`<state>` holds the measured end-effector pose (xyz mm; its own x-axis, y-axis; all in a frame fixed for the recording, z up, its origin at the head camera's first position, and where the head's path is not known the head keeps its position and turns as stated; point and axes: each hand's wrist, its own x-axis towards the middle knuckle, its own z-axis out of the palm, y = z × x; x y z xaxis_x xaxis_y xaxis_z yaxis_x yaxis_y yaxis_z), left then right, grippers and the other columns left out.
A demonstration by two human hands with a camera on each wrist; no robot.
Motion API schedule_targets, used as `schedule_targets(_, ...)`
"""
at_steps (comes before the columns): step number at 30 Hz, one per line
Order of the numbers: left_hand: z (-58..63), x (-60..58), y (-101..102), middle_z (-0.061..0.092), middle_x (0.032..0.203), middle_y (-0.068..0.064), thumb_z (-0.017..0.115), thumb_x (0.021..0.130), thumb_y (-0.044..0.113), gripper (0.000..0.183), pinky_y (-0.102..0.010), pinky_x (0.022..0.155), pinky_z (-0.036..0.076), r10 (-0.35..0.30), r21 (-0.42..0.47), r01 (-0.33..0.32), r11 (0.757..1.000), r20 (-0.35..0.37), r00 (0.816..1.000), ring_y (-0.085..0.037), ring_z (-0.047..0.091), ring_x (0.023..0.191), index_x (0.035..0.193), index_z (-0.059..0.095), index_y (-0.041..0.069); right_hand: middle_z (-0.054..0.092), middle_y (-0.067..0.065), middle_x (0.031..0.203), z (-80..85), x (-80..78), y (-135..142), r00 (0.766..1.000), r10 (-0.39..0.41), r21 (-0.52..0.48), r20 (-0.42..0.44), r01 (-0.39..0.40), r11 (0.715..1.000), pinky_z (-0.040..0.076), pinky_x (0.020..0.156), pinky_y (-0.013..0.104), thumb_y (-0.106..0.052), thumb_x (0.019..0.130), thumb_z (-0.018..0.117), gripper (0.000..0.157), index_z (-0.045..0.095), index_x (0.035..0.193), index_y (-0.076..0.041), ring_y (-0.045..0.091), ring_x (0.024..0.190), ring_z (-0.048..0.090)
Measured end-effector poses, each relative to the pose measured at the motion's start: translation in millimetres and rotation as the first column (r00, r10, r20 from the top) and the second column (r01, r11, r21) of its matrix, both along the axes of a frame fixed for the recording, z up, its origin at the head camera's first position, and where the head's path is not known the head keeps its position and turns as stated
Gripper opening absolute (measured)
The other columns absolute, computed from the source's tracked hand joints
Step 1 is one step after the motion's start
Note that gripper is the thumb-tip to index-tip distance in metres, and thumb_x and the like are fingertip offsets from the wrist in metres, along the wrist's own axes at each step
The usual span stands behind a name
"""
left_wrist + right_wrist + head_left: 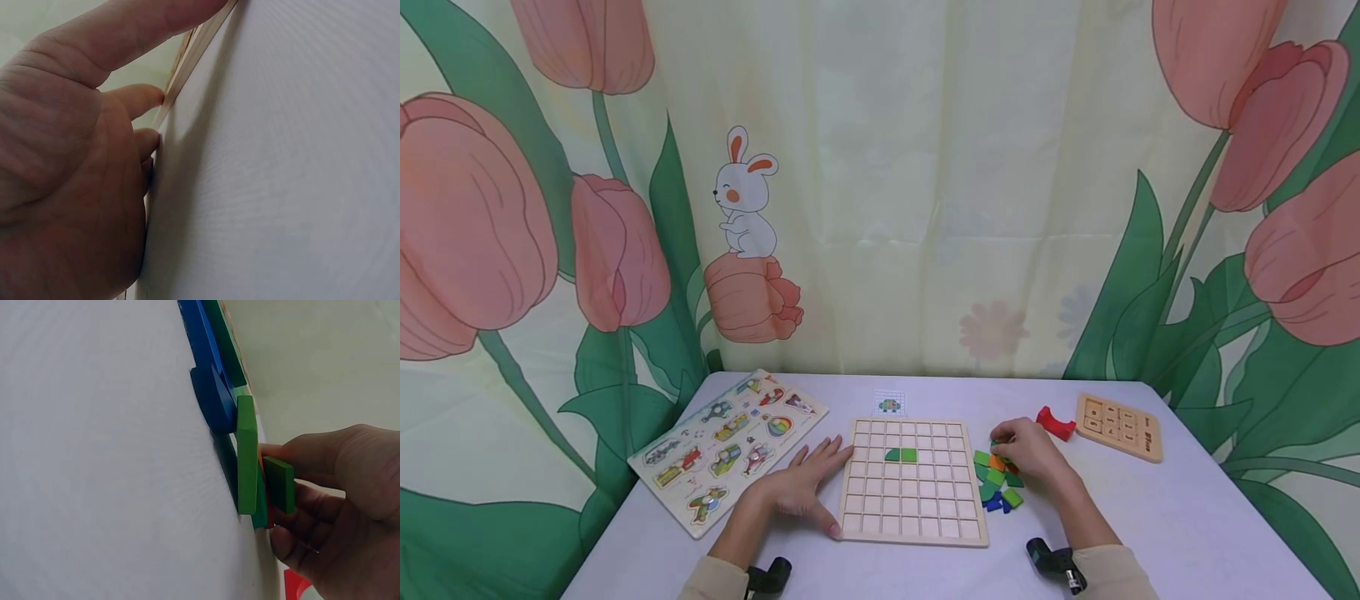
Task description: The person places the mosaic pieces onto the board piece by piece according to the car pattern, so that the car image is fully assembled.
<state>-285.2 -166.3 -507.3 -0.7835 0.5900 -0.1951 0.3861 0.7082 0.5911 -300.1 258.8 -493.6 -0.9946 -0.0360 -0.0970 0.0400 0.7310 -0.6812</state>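
A wooden grid board [912, 504] with pale square cells lies in front of me. Two tiles sit side by side in its upper part: a green rounded one [892, 455] and a light green square [909, 456]. My left hand [801, 486], fingers spread, touches the board's left edge, thumb at the near corner. To the board's right, my right hand [1028, 450] bends its fingers over a pile of green, orange and blue tiles [995, 477]. A green tile [279, 484] shows before those fingers in the right wrist view; whether they pinch anything is unclear.
Behind the board lies a small pattern card [889, 405]. On the left is a picture puzzle board [730, 450]. A red curved piece [1056, 424] and a wooden number board [1120, 427] lie beyond my right hand. A printed curtain [880, 208] hangs behind the table.
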Motion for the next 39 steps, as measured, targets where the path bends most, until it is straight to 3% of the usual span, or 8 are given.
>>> schedule_targets(15, 2.0, 1.9, -0.3, 0.006, 0.176, -0.013, 0.092, 0.062, 0.059, 0.132, -0.063, 0.130, -0.003, 0.002, 0.006, -0.002, 1.000, 0.005, 1.000, -0.035, 0.000, 0.164, 0.168, 0.022, 0.021, 0.067, 0.007, 0.097, -2.1, -1.8, -2.1, 1.000, 0.014, -0.010, 0.010, -0.014, 1.000, 0.058, 0.073, 0.029, -0.007, 0.094, 0.072, 0.023, 0.076, 0.117, -0.008, 0.022, 0.092, 0.058)
schedule_targets(39, 2.4, 0.9, -0.6, 0.007, 0.176, -0.013, 0.092, 0.062, 0.059, 0.132, -0.063, 0.130, -0.002, 0.007, 0.007, -0.007, 1.000, 0.003, 1.000, -0.036, 0.000, 0.164, 0.168, 0.023, 0.022, 0.062, 0.008, 0.103, -5.6, -3.6, -3.0, 0.999, 0.039, -0.008, 0.016, -0.039, 0.999, 0.056, 0.080, 0.031, -0.006, 0.098, 0.067, 0.019, 0.072, 0.115, -0.009, 0.023, 0.097, 0.056)
